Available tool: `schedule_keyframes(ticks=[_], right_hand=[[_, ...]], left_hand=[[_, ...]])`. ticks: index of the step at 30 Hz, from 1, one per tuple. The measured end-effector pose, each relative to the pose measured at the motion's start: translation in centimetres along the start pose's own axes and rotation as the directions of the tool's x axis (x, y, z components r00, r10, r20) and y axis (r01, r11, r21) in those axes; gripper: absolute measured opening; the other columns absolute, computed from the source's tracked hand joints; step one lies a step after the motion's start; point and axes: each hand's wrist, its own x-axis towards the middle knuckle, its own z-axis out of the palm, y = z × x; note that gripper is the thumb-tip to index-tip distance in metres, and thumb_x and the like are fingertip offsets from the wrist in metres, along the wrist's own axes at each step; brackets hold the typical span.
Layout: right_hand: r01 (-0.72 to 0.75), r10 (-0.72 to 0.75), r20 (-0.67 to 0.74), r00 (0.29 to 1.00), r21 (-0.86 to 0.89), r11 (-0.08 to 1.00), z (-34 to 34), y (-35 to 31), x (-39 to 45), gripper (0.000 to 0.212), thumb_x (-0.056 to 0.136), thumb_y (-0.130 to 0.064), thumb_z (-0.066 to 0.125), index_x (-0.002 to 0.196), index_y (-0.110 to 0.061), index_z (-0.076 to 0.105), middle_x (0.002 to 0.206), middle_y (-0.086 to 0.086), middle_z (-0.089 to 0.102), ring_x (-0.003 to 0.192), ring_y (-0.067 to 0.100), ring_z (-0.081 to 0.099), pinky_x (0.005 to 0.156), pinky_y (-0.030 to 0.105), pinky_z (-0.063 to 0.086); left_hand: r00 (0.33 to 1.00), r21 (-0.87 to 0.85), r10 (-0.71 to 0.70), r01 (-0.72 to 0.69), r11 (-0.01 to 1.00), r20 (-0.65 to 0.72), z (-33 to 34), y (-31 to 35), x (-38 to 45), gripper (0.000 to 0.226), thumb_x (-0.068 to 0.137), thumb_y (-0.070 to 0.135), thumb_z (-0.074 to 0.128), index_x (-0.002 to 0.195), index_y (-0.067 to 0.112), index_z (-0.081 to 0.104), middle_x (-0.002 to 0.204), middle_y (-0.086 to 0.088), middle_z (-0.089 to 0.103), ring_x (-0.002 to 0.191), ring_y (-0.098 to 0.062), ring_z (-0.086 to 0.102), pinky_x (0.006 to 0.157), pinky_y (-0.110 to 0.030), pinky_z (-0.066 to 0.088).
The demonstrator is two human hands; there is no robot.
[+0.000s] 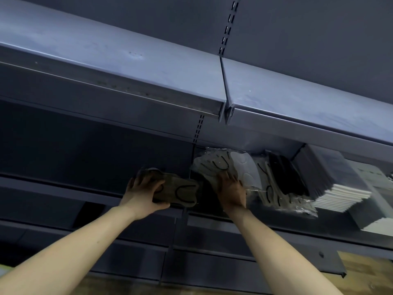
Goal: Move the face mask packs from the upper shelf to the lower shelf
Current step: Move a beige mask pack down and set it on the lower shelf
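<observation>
My left hand (144, 189) grips a brownish face mask pack (180, 193) with black ear loops, held just left of the shelf's upright. My right hand (230, 188) lies flat, fingers spread, on a clear-wrapped beige mask pack (212, 165) that leans at the left end of a row. More packs stand to its right on the same shelf: a white one (246, 169), a beige one (269, 188) and a black one (287, 177). The grey upper shelf (148, 67) overhangs them all.
A stack of white-edged flat boxes (340, 194) sits right of the mask packs. A slotted upright (197, 130) divides the shelf bays. Lower shelf edges (212, 258) run across below my forearms. Wooden flooring (365, 271) shows at the bottom right.
</observation>
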Motion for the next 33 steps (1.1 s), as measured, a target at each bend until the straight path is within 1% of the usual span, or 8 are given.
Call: schedule_keyframes(ticks=[6, 11, 14, 16, 19, 22, 28, 33], right_hand=[[0.405, -0.43, -0.182, 0.884, -0.159, 0.9, 0.7, -2.3, -1.3, 0.052, 0.067, -0.01, 0.085, 0.115, -0.023, 0.068, 0.086, 0.003, 0.072, 0.07, 0.021, 0.07, 0.051, 0.027, 0.053], [0.609, -0.597, -0.139, 0.79, 0.069, 0.79, 2.7, -6.1, -3.2, 0.039, 0.083, -0.027, 0.075, 0.121, -0.022, 0.067, 0.117, 0.001, 0.069, 0.099, 0.024, 0.069, 0.071, 0.033, 0.059], [0.582, -0.591, -0.026, 0.807, 0.209, 0.786, 2.0, -7.0, -3.7, 0.053, 0.093, -0.056, 0.056, 0.137, -0.026, 0.055, 0.145, -0.002, 0.051, 0.128, 0.022, 0.053, 0.099, 0.039, 0.05], [0.458, -0.498, 0.129, 0.857, 0.251, 0.853, 1.5, -6.9, -3.5, 0.082, 0.085, -0.074, 0.053, 0.152, -0.03, 0.034, 0.163, -0.002, 0.022, 0.15, 0.023, 0.02, 0.118, 0.041, 0.026], [0.216, -0.259, 0.265, 0.929, 0.183, 0.959, 1.2, -6.3, -2.4, 0.126, 0.064, -0.091, 0.053, 0.159, -0.026, 0.003, 0.166, 0.002, -0.009, 0.152, 0.02, -0.018, 0.124, 0.043, -0.005], [0.121, -0.182, 0.345, 0.921, 0.192, 0.974, 1.1, -5.9, -1.7, 0.137, 0.054, -0.093, 0.057, 0.158, -0.021, 0.005, 0.166, 0.004, 0.006, 0.153, 0.022, -0.008, 0.124, 0.046, -0.006], [0.233, -0.311, 0.242, 0.919, 0.303, 0.924, 0.8, -7.2, -2.5, 0.106, 0.067, -0.081, 0.066, 0.152, -0.033, 0.027, 0.149, -0.009, 0.033, 0.139, 0.015, 0.027, 0.121, 0.04, 0.022], [0.169, -0.236, 0.242, 0.941, 0.27, 0.948, 1.5, -6.8, -3.1, 0.107, 0.071, -0.089, 0.052, 0.156, -0.034, 0.016, 0.163, -0.002, 0.012, 0.151, 0.019, 0.003, 0.124, 0.039, 0.0]], left_hand=[[0.998, -0.104, -0.034, 0.028, 0.994, -0.055, -0.6, 0.2, -0.3, 0.109, 0.073, 0.072, 0.065, 0.156, 0.034, 0.006, 0.163, 0.003, 0.015, 0.147, -0.026, 0.016, 0.12, -0.04, 0.018], [0.999, -0.271, -0.012, 0.003, 0.963, -0.034, -0.5, 0.1, -0.9, 0.142, 0.06, 0.069, 0.078, 0.148, 0.04, -0.029, 0.165, -0.002, -0.007, 0.152, -0.023, -0.008, 0.123, -0.042, 0.002], [0.995, -0.193, 0.087, -0.095, 0.977, -0.054, -0.2, -0.8, -0.9, 0.131, 0.055, 0.08, 0.071, 0.151, 0.05, -0.012, 0.163, 0.005, -0.011, 0.151, -0.022, -0.005, 0.123, -0.045, 0.005], [0.988, -0.102, 0.139, -0.145, 0.984, -0.063, -0.1, -1.2, -0.9, 0.116, 0.054, 0.087, 0.062, 0.151, 0.051, 0.009, 0.162, 0.01, -0.004, 0.15, -0.023, 0.004, 0.122, -0.045, 0.006], [0.993, -0.043, 0.117, -0.117, 0.992, 0.016, -0.2, -1.2, -0.9, 0.125, 0.045, 0.1, 0.045, 0.153, 0.049, 0.007, 0.164, 0.01, -0.006, 0.151, -0.022, -0.005, 0.123, -0.045, -0.003], [0.991, -0.013, 0.128, -0.127, 0.992, 0.029, -0.3, -1.1, -0.9, 0.132, 0.04, 0.102, 0.038, 0.154, 0.046, 0.003, 0.163, 0.008, -0.01, 0.151, -0.024, -0.008, 0.123, -0.046, -0.003], [0.993, 0.025, 0.109, -0.108, 0.994, -0.045, -0.3, -1.0, -0.6, 0.112, 0.062, 0.086, 0.057, 0.154, 0.045, 0.007, 0.162, 0.009, -0.004, 0.15, -0.03, 0.002, 0.12, -0.047, 0.016], [0.993, 0.081, 0.103, -0.108, 0.991, 0.062, -2.0, -0.9, -0.1, 0.106, 0.061, 0.088, 0.043, 0.153, 0.044, 0.014, 0.163, 0.013, 0.001, 0.149, -0.028, 0.01, 0.116, -0.044, 0.027]])
